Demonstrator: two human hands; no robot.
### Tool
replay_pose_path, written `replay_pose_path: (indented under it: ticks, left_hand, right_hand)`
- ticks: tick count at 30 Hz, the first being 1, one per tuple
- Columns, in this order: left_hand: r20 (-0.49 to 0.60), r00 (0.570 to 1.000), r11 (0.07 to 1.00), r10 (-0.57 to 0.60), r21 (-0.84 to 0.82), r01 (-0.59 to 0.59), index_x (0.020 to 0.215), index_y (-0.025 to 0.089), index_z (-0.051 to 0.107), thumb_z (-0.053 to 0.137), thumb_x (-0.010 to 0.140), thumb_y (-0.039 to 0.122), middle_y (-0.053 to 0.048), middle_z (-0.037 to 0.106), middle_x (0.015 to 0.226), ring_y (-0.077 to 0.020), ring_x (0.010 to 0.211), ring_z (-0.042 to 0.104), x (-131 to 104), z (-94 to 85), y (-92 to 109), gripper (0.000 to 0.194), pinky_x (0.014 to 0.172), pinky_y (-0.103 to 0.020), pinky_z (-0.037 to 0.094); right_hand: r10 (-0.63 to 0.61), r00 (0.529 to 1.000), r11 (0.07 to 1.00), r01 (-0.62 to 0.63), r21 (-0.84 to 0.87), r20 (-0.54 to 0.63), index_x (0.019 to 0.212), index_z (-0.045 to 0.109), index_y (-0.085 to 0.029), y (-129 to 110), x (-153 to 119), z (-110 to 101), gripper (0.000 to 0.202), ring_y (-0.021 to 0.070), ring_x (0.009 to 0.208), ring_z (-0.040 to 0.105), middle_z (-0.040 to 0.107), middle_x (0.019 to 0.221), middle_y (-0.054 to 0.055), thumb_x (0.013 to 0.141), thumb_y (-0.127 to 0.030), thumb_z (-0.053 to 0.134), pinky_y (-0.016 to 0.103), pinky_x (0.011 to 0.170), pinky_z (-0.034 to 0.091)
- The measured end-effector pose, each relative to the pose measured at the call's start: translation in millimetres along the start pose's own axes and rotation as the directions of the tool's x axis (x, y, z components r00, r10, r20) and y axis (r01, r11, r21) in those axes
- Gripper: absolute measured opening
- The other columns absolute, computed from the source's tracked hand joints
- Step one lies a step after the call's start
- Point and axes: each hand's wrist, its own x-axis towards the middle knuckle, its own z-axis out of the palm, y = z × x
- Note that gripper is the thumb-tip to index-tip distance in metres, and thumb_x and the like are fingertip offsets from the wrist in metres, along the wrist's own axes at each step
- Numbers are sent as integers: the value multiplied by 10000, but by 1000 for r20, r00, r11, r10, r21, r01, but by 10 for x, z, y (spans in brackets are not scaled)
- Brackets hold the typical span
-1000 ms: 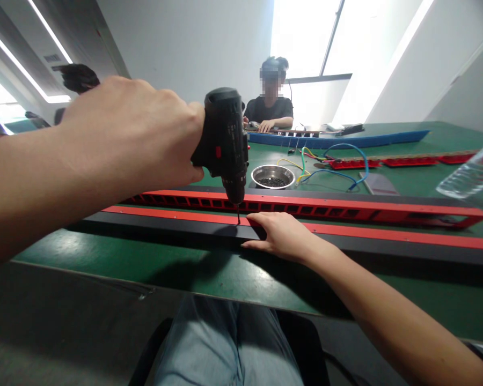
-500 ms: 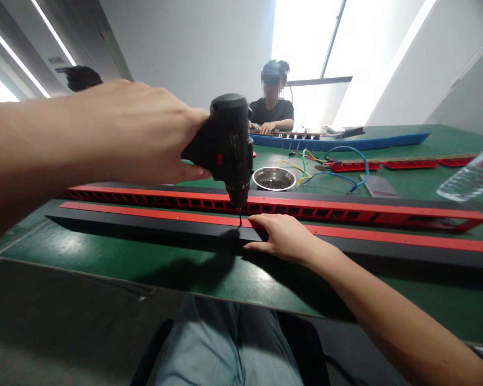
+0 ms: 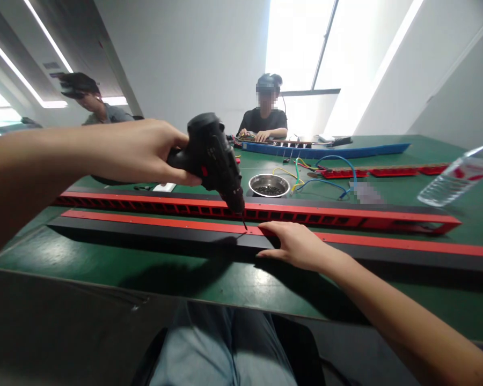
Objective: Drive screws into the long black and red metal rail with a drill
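My left hand [image 3: 145,153] is wrapped round the handle of a black power screwdriver [image 3: 215,158], which leans with its top to the left. Its thin bit points down at the red top strip of a long black-and-red metal bar [image 3: 177,221]; whether the tip touches is too small to tell. Just right of the bit, my right hand [image 3: 295,244] grips this bar, fingers over the red strip and thumb on the black front side. Behind lies a second red bar [image 3: 298,214] with a row of square openings.
A steel bowl [image 3: 269,185] of small dark pieces stands behind the bars, beside coloured wires [image 3: 326,182]. Further right are red strips [image 3: 390,171] and a tilted plastic bottle [image 3: 459,171]. Across the green table [image 3: 209,276], a person [image 3: 263,120] works at a blue bar [image 3: 326,151]; another sits far left.
The screwdriver has gone from nearly upright to leaning, its top tipped left and its bit slightly further right. My right hand still grips the bar. The view has shifted a little.
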Motion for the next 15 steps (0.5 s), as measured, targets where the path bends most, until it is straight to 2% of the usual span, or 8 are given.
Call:
replay_pose_path:
  ticks: [2,3,6,8,9,11,15]
  left_hand:
    - [101,991,995,87,33,-91,1156,271,780,767,742,607,-26,782,1083,-262,957,701,-45,60,-119,533,860,-383,534]
    - [103,990,995,93,21,-96,1190,275,763,742,778,593,-26,774,1139,-261,991,697,-71,105,-174,521,874,-383,534]
    - [65,998,991,16,-130,-8,1215,280,738,733,806,563,-24,755,1209,-264,1052,684,-151,318,-314,497,891,-376,542]
    - [77,996,958,-52,-277,72,1181,256,733,753,791,560,-39,762,1152,-265,1004,689,-190,526,-393,495,837,-358,557]
    - [77,992,930,-95,-348,116,1125,234,737,773,770,557,-49,770,1061,-260,918,693,-202,645,-430,482,771,-349,564]
    - [79,979,844,-186,-498,201,969,208,726,792,750,555,-37,735,839,-223,740,662,-206,890,-494,416,630,-306,538]
    - [223,943,496,-248,-807,321,866,168,687,794,765,523,-40,673,754,-167,626,609,-168,1300,-564,384,515,-244,489]
  right_hand:
    - [31,999,999,-30,28,-9,1410,610,-223,60,-97,-42,702,318,1170,679,684,1357,124,848,-632,708,423,969,536]
    - [45,999,998,-44,38,-12,1420,606,-226,85,-142,-63,715,318,1183,675,679,1368,120,839,-627,719,428,984,534]
    - [80,997,995,-79,61,-2,1434,602,-230,151,-262,-123,734,318,1220,659,665,1396,114,824,-616,739,437,1021,525]
    - [107,994,992,-107,71,4,1435,606,-231,206,-340,-159,734,320,1245,646,655,1411,112,821,-610,744,446,1040,519]
    - [124,992,990,-124,73,4,1432,611,-231,242,-380,-175,731,323,1256,639,652,1416,111,819,-606,746,451,1049,517]
    - [160,987,984,-160,76,0,1426,619,-232,331,-463,-204,732,330,1271,629,651,1419,108,807,-598,757,463,1064,511]
    - [236,972,967,-235,103,-2,1430,624,-246,530,-622,-258,762,346,1280,622,648,1426,96,769,-588,788,470,1084,507]
